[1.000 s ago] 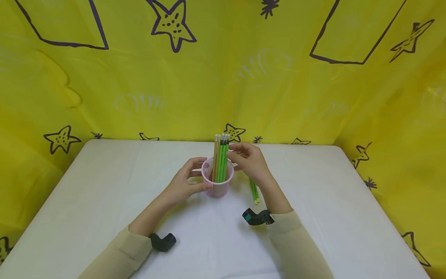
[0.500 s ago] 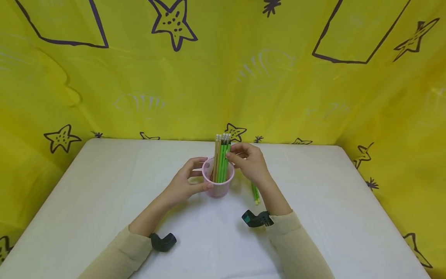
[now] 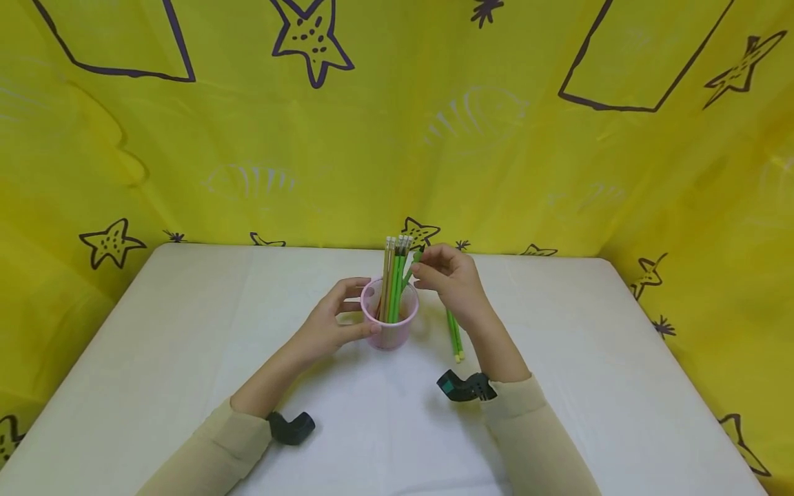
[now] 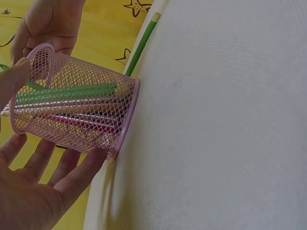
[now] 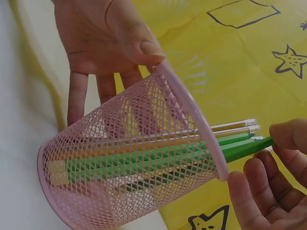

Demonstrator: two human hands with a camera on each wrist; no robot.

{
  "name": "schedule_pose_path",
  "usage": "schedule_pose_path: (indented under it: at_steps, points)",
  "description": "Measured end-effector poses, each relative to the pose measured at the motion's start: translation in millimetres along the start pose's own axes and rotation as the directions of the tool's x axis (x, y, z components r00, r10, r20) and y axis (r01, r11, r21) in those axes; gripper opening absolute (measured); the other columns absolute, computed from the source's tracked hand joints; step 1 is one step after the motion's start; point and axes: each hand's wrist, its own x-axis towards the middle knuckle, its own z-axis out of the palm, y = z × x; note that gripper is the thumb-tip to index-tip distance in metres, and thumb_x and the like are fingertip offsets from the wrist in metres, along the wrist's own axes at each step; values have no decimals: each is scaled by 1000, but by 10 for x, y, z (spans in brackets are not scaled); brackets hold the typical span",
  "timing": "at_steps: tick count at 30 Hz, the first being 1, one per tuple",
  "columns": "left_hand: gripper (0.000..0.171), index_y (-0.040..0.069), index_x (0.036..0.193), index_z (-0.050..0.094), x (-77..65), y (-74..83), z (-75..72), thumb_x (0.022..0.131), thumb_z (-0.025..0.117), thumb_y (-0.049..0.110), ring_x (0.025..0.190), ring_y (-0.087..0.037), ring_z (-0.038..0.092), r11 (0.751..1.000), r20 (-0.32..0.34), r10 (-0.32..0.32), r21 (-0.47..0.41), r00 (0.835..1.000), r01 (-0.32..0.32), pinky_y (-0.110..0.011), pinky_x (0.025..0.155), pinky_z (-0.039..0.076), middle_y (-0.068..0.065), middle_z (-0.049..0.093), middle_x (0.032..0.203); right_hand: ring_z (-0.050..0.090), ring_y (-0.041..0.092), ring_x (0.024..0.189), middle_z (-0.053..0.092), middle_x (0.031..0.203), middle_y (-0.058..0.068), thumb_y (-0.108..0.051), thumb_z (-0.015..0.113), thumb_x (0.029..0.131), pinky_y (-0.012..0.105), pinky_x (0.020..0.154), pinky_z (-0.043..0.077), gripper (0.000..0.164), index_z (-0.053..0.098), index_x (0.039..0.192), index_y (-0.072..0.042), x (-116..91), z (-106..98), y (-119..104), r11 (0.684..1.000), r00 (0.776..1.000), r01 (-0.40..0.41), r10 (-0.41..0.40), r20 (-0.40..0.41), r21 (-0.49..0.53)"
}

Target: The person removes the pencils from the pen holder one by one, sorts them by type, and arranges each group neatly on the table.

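Observation:
My left hand [image 3: 327, 321] holds a pink mesh pencil cup [image 3: 387, 337], thumb at the rim and fingers along its side. Tan pencils [image 3: 384, 279] and green pencils [image 3: 395, 289] stand in the cup, several with white erasers upward. My right hand [image 3: 457, 284] is at the right of the rim, its thumb and fingertips pinching the upper end of one green pencil [image 5: 240, 152]. That pencil leans to the right, its lower part inside the cup. Through the mesh in the left wrist view, a dark pink pencil [image 4: 81, 123] shows among the others.
Green pencils [image 3: 455, 337] with yellowish ends lie on the white table [image 3: 372, 427] right of the cup, partly hidden by my right hand. A yellow patterned cloth [image 3: 372, 151] rises behind the table. Dark wrist cameras [image 3: 291, 428] stick out from both wrists.
My right hand has moved slightly up and right, tilting the green pencil away from the upright bunch. My left hand stays on the cup.

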Motion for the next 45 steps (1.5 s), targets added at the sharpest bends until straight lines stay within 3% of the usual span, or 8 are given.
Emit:
schedule_pose_path:
  at_steps: [11,18,28,36,45]
  points:
    - [75,29,144,42,-6,34,4,82,84,27,129,-32,53,1000,3,8,1,1000,-8,-47,98,54,-4,51,144,65,27,94,60,99,9,-3,66,93,39,84,61,17,58,107,3,-36,-5,-91,998,999,27,-28,15,60]
    - [76,27,145,41,-5,31,3,82,84,24,130,-34,53,1000,6,5,5,1000,-5,-49,99,52,-7,49,145,65,20,99,64,105,6,-6,66,95,34,89,59,12,59,104,-4,-78,-49,-141,993,998,54,-55,5,106]
    - [77,27,145,41,-1,40,8,82,84,25,130,-33,53,1000,4,-3,13,1000,3,-50,100,52,-6,49,145,64,20,99,63,102,4,-2,62,96,39,87,60,10,59,98,-11,-61,-100,-171,954,998,67,-64,-19,293]
    - [76,24,145,42,3,25,17,82,84,20,130,-35,52,1000,3,9,7,1000,-9,-50,100,52,-9,49,145,67,20,92,65,99,7,-2,61,97,43,84,60,9,61,101,-11,-74,-197,-218,925,995,98,-81,-61,368]
    - [77,25,145,41,-6,38,19,81,84,23,129,-34,52,1000,1,7,10,1000,-7,-50,100,52,-7,49,145,67,17,83,64,96,3,-4,61,97,43,81,61,9,61,100,-13,-87,-280,-261,912,991,113,-74,-115,393]
